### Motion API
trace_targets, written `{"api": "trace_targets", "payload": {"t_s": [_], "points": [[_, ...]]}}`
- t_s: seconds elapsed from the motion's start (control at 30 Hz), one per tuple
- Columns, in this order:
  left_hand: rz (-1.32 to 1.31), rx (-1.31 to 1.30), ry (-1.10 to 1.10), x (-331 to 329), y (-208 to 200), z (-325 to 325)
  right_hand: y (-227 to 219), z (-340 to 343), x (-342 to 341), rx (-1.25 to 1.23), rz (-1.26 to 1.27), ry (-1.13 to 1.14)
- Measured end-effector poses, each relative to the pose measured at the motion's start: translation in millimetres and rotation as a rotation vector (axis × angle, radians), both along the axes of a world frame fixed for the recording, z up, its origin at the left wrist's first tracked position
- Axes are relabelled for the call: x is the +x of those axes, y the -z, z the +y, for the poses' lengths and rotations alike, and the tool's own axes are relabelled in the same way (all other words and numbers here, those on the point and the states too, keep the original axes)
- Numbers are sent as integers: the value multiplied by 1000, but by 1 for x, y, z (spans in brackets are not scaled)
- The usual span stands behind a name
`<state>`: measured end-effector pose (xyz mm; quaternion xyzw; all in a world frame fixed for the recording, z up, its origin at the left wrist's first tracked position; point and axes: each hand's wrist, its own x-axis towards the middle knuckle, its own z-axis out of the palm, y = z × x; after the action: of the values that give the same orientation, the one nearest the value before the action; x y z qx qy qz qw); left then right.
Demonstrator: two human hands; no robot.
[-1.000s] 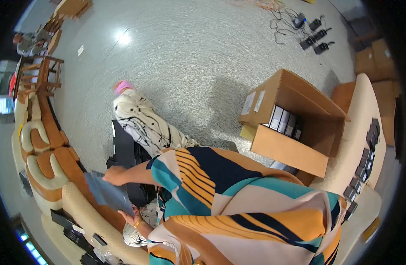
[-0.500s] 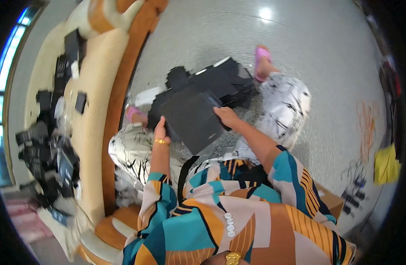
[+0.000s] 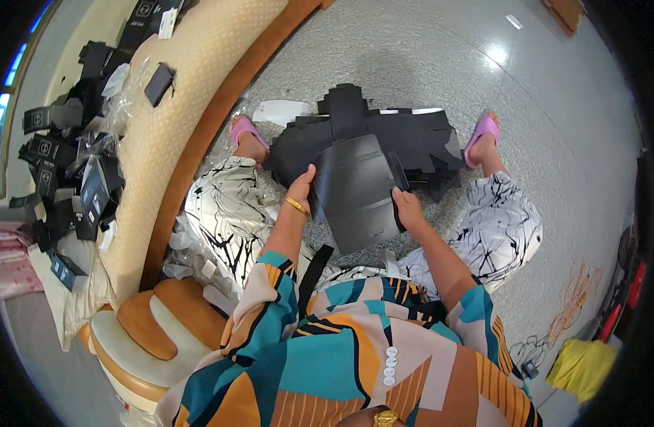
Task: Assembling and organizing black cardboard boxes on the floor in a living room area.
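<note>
From my remote feed, this looks like a home's living room: a cream-covered sofa [image 3: 209,78] with a brown front edge, a padded armrest [image 3: 143,329] at its near corner, a window [image 3: 0,110] beyond its left edge.

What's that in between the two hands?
A black sheet, in the head view: the left hand is at its left edge and the right hand at its right. Beyond it lies a pile of flat black pieces.

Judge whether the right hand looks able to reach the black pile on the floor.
Probably yes: the black pile lies just beyond the right hand, though that hand is holding the black panel.
</note>
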<state>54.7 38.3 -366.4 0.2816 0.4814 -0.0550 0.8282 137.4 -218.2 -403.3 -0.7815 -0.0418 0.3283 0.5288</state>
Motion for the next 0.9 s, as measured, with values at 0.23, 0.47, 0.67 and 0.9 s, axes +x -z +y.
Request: {"api": "trace_targets", "payload": {"t_s": [0.23, 0.47, 0.67, 0.9], "points": [[-186, 189, -249, -11, 25, 38, -9, 41, 17, 81, 14, 84], [103, 581, -520, -34, 41, 35, 25, 122, 39, -74, -308, -37], [153, 1125, -319, -32, 59, 19, 53, 158, 38, -212, -360, -26], [458, 1397, 78, -28, 70, 8, 74, 150, 28, -330, -176, -70]]}}
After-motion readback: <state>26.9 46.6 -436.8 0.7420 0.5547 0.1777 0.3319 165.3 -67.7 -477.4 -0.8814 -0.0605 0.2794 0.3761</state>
